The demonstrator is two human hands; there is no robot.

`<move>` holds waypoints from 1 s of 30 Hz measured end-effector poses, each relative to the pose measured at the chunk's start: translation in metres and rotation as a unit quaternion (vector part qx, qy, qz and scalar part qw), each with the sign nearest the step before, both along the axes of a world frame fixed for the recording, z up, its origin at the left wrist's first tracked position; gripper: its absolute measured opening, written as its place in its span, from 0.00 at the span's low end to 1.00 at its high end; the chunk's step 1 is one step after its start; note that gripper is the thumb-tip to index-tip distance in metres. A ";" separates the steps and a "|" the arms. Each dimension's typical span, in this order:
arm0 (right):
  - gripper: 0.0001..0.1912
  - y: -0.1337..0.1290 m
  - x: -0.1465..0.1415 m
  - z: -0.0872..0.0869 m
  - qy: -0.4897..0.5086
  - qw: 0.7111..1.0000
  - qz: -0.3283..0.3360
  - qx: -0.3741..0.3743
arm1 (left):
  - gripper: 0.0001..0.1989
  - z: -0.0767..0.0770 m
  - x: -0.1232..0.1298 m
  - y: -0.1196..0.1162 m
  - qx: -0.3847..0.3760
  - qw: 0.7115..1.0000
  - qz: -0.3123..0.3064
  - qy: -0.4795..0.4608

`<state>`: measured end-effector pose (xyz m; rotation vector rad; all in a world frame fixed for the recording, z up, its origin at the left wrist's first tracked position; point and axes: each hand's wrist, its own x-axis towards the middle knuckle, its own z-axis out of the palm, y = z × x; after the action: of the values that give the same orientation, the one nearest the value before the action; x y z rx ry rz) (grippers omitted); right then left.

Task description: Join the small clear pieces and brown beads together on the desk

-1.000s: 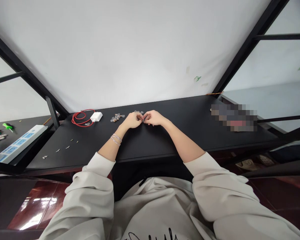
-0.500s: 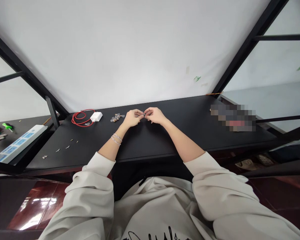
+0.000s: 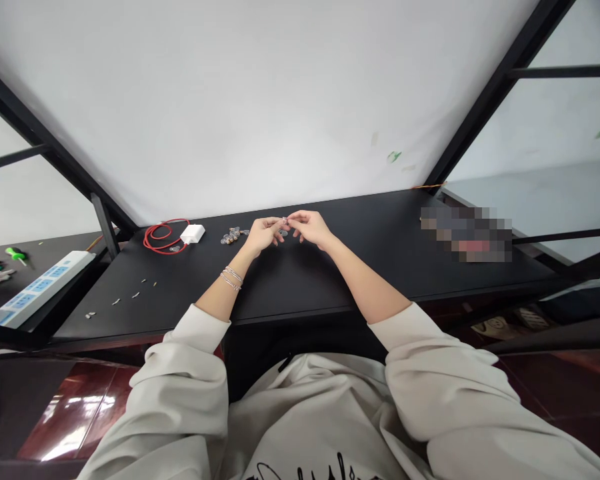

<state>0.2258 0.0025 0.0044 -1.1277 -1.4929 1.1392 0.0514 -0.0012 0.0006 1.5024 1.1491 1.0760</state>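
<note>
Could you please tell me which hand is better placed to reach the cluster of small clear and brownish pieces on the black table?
Probably the left hand: the cluster lies just to its left, while the right hand is farther away. Both hands' fingertips meet at a tiny, hard-to-identify item.

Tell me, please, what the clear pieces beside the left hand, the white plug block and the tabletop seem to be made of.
Clear pieces: probably shiny plastic, since they look see-through; coppery in places, possibly metal there.
White plug block: likely hard plastic, smooth and evenly white.
Tabletop: low-sheen black, perhaps laminate or painted board; its plain surface leaves that open.
</note>
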 end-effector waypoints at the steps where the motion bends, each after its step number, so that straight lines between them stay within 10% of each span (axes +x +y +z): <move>1: 0.01 -0.001 0.000 0.001 0.005 1.000 0.002 -0.004 | 0.17 0.000 0.000 0.000 0.001 1.000 0.000 -0.002; 18: 0.09 -0.001 -0.001 -0.003 0.027 0.999 0.024 -0.009 | 0.13 0.000 0.005 -0.003 -0.023 0.999 0.030 -0.023; 30: 0.03 0.003 0.003 0.003 0.179 0.982 -0.033 -0.058 | 0.08 -0.006 -0.005 -0.002 0.053 0.980 0.038 0.190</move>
<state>0.2286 0.0058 0.0070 -0.9792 -1.1156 1.3177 0.0468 -0.0031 -0.0051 1.8136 1.4383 0.9366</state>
